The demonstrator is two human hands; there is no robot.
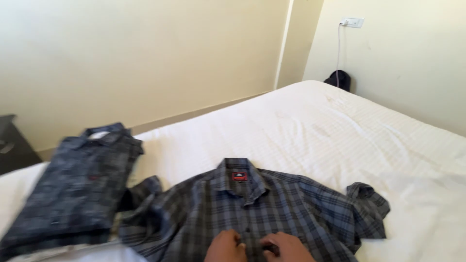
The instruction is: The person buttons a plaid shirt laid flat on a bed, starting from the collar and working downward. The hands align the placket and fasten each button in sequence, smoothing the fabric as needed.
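Observation:
A grey-blue plaid shirt (pixel 272 208) lies spread face up on a white bed (pixel 310 131), collar pointing away from me, with a red tag inside the collar. My left hand (pixel 225 247) and my right hand (pixel 286 247) sit close together on the shirt's button placket near the bottom edge of the view. Both have fingers curled onto the fabric at the front opening. Their lower parts are cut off by the frame. The shirt's sleeves are bunched at either side.
A folded dark blue patterned shirt (pixel 77 189) rests on the bed to the left, on top of other folded cloth. A dark bedside table (pixel 12 143) stands at far left. A wall socket (pixel 352 22) with a cable and a dark object (pixel 340 79) are at the back right.

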